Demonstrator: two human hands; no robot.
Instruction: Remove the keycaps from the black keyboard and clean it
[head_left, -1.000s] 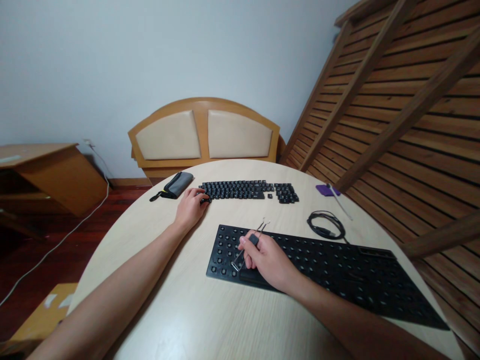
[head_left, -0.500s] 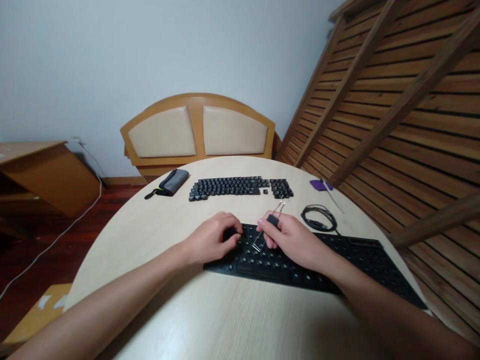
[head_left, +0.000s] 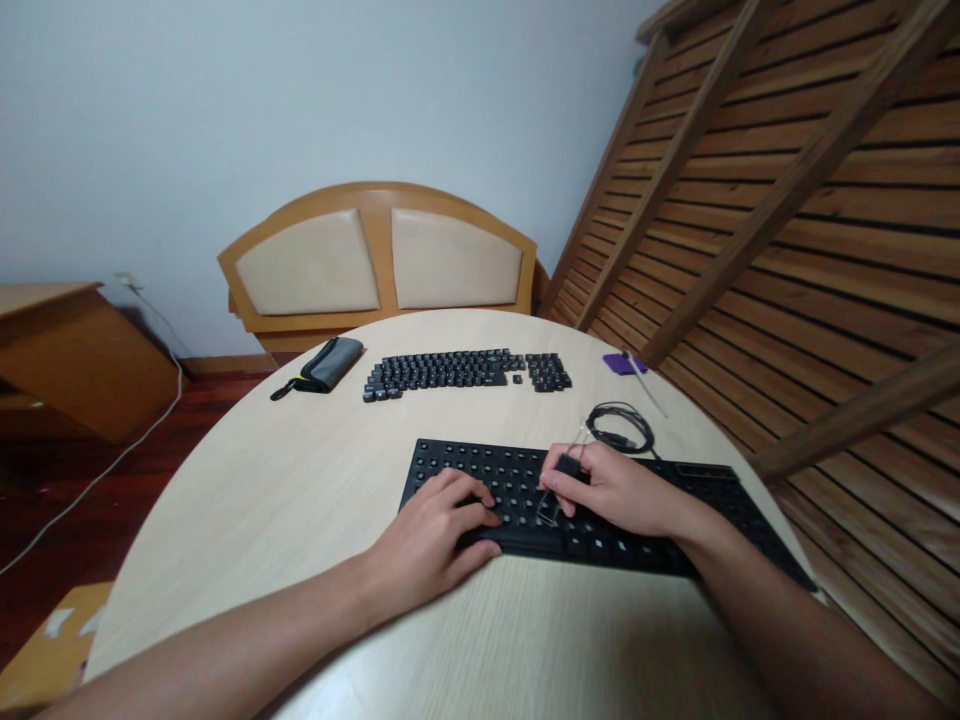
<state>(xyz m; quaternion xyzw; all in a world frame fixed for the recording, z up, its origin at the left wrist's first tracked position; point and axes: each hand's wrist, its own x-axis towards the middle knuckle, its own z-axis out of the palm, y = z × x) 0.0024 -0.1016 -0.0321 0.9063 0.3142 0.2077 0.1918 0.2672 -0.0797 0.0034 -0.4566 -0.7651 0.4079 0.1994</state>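
Observation:
A black keyboard point(head_left: 461, 458) lies on the round table, with bare switches showing where keycaps are off. My left hand point(head_left: 442, 525) rests on its left part, fingers spread and holding nothing, the thumb by the front edge. My right hand point(head_left: 600, 485) grips a wire keycap puller point(head_left: 569, 465) by its black handle. The puller's lower wire loops point down at the middle of the keyboard, close over the lower switches. Whether they touch a switch or hold a keycap, I cannot tell. Behind the keyboard, loose black keycaps point(head_left: 439, 371) lie in rows.
The keyboard's coiled cable point(head_left: 621, 428) lies behind my right hand. A grey and black pouch point(head_left: 330, 365) sits at the back left. A purple item point(head_left: 622, 364) and a thin stick point(head_left: 646, 386) are at the back right. Wooden slats point(head_left: 787, 250) lean alongside the table point(head_left: 315, 470).
My left hand has come nearer and spread over the keyboard's left part, uncovering its far left corner. My right hand has moved nearer and right with the puller. The view has shifted slightly.

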